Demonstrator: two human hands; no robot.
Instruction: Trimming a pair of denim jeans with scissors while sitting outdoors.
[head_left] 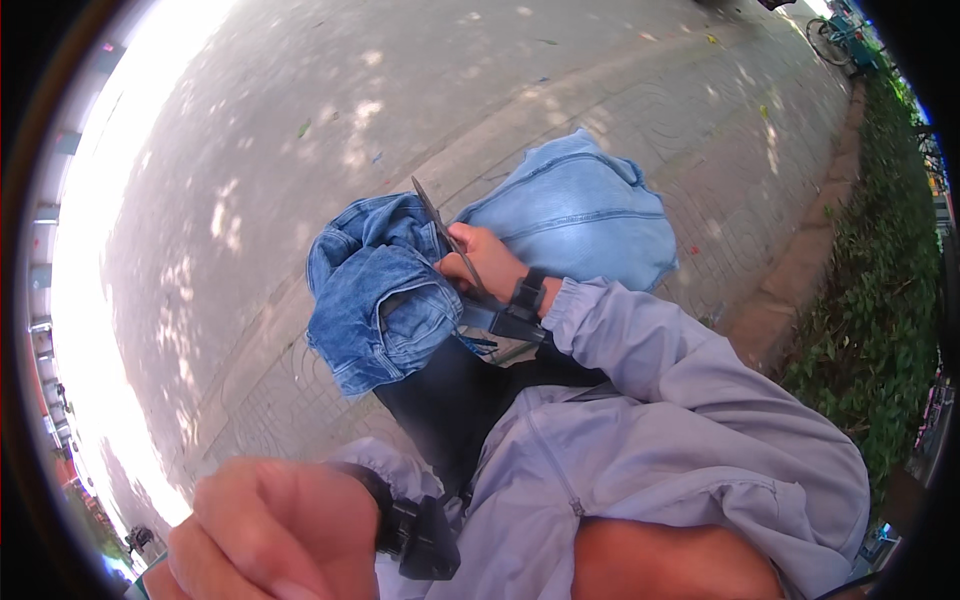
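Observation:
My right hand (490, 262) is closed around a long, thin, dark pointed tool (428, 208), blade-like; its exact kind I cannot make out. Under and beside those fingers lies bunched mid-blue denim (375, 270) with seams and a pocket-like opening. Just beyond the hand spreads a paler blue denim piece (590, 215) with stitched seams; what bears it is hidden. Close to the camera, at the lower left, my left hand (275, 530) is raised with its fingers curled in. Its fingertips are partly cut off, so anything in them is hidden. Black straps with small devices circle both wrists.
Dark cloth (450, 400) shows below the mid-blue denim. Patterned paving (720, 200) meets a grey road surface (300, 80) at the left. A brick-coloured kerb (800, 290) and green hedge (880, 290) run along the right. A bicycle (828, 42) stands far right.

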